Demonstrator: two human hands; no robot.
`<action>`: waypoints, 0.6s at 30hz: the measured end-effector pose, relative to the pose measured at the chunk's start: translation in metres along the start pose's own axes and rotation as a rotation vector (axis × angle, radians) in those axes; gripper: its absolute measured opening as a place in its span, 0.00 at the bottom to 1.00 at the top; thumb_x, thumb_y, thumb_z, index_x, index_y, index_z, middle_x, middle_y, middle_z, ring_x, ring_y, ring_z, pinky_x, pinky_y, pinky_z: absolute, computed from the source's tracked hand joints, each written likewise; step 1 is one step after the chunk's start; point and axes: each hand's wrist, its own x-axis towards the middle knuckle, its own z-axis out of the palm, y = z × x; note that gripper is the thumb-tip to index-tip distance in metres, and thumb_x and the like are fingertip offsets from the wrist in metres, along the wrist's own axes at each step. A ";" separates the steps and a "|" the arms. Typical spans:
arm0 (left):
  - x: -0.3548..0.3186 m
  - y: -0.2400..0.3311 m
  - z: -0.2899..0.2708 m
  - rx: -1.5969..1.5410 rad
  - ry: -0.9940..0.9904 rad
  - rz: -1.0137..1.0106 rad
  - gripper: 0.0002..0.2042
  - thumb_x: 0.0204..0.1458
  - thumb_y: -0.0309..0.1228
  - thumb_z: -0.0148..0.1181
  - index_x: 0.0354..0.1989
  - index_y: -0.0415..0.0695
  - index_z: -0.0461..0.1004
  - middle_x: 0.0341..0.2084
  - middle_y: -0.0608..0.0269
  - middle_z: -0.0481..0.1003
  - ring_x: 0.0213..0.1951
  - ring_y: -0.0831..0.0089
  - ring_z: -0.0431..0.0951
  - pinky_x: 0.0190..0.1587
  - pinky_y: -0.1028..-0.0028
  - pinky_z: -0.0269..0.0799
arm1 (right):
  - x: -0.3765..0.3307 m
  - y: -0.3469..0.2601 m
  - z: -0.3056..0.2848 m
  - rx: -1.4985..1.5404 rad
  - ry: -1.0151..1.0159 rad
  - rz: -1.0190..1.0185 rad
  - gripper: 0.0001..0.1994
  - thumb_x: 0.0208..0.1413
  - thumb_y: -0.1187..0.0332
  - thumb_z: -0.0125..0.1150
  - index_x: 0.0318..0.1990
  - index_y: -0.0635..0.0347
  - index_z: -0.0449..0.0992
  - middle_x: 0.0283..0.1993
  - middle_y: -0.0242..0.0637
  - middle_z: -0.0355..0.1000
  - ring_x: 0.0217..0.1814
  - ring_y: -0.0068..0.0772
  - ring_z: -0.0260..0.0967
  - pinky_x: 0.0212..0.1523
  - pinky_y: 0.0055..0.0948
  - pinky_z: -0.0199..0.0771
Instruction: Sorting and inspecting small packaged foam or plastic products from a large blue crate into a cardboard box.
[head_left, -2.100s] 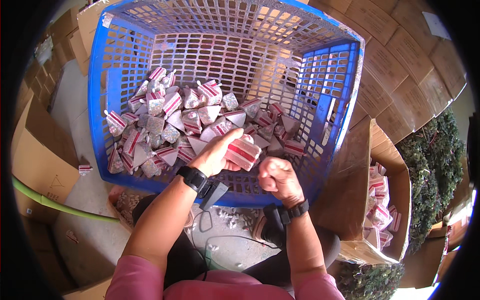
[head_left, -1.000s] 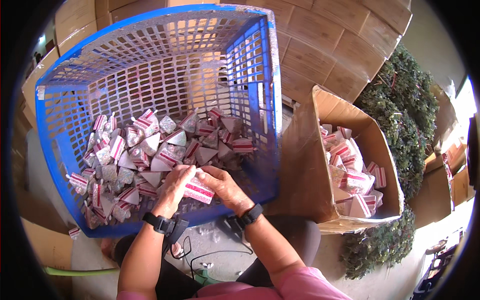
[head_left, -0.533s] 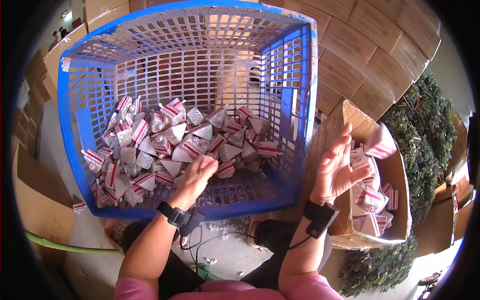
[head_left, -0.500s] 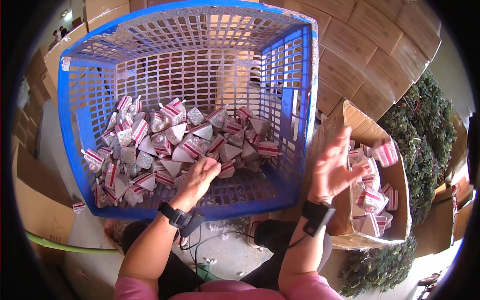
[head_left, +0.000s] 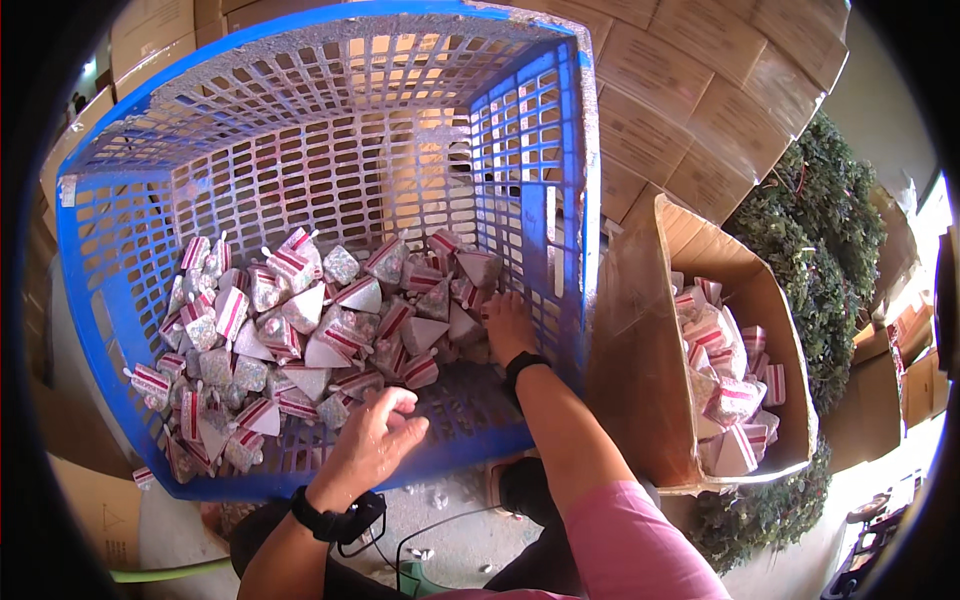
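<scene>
Many wedge-shaped cake-slice ornaments [head_left: 330, 350], silvery white with red stripes and small loops, lie heaped in a large blue plastic crate [head_left: 590, 200]. My right hand [head_left: 510, 327] reaches down inside the crate at the right end of the heap. Its spread fingers touch the outermost pieces, and their tips are partly hidden. Over the crate's near edge is my left hand [head_left: 368, 446], palm turned inward, thumb apart from the loosely bent fingers, with nothing in it. More such ornaments fill part of an open cardboard carton [head_left: 625, 370] to the right.
Stacked cardboard boxes [head_left: 680, 90] stand behind the crate and carton. Dark green artificial foliage [head_left: 820, 250] is piled at the right. Black straps circle both wrists, and a cable [head_left: 440, 525] hangs near my legs. Small white bits lie on the floor.
My right hand has moved left from beside the carton into the crate. An ornament that was in the air over the carton is no longer there. The whole view has shifted.
</scene>
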 end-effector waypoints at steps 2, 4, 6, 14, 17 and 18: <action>0.002 0.008 -0.001 -0.023 -0.053 -0.058 0.14 0.47 0.29 0.57 0.41 0.38 0.66 0.33 0.58 0.71 0.31 0.74 0.74 0.34 0.75 0.70 | 0.004 0.009 0.009 -0.073 0.014 -0.021 0.16 0.47 0.71 0.46 0.45 0.65 0.64 0.42 0.48 0.65 0.48 0.43 0.61 0.51 0.35 0.58; 0.004 0.015 -0.001 0.052 -0.059 -0.045 0.15 0.46 0.29 0.58 0.41 0.38 0.65 0.32 0.56 0.72 0.31 0.72 0.75 0.33 0.74 0.70 | 0.014 0.006 0.010 -0.050 -0.293 0.003 0.12 0.49 0.70 0.44 0.41 0.63 0.66 0.37 0.43 0.68 0.44 0.41 0.63 0.50 0.36 0.58; 0.006 0.011 0.002 0.015 -0.050 -0.006 0.15 0.46 0.29 0.58 0.41 0.37 0.65 0.31 0.55 0.72 0.30 0.71 0.75 0.31 0.74 0.70 | 0.010 0.007 0.012 -0.124 -0.196 -0.053 0.11 0.49 0.70 0.44 0.39 0.62 0.68 0.35 0.41 0.69 0.44 0.40 0.64 0.49 0.35 0.57; 0.012 -0.003 -0.012 0.083 0.064 -0.067 0.14 0.45 0.33 0.59 0.35 0.38 0.66 0.26 0.52 0.73 0.26 0.62 0.74 0.29 0.69 0.68 | 0.027 -0.002 -0.039 0.180 -0.523 -0.078 0.10 0.46 0.67 0.51 0.35 0.61 0.71 0.36 0.41 0.70 0.41 0.37 0.67 0.47 0.34 0.62; 0.020 -0.012 0.000 0.052 0.104 -0.025 0.13 0.45 0.33 0.59 0.33 0.39 0.65 0.24 0.53 0.73 0.24 0.61 0.74 0.27 0.68 0.68 | 0.019 0.004 -0.041 0.759 -0.464 0.462 0.15 0.44 0.64 0.55 0.40 0.59 0.71 0.37 0.39 0.71 0.37 0.42 0.69 0.44 0.40 0.65; 0.022 -0.015 0.003 0.063 0.131 -0.006 0.12 0.45 0.33 0.60 0.32 0.39 0.66 0.23 0.53 0.73 0.24 0.61 0.74 0.27 0.68 0.68 | 0.015 0.003 -0.036 1.540 -0.552 0.608 0.16 0.46 0.63 0.55 0.42 0.60 0.70 0.39 0.39 0.71 0.40 0.40 0.68 0.46 0.40 0.65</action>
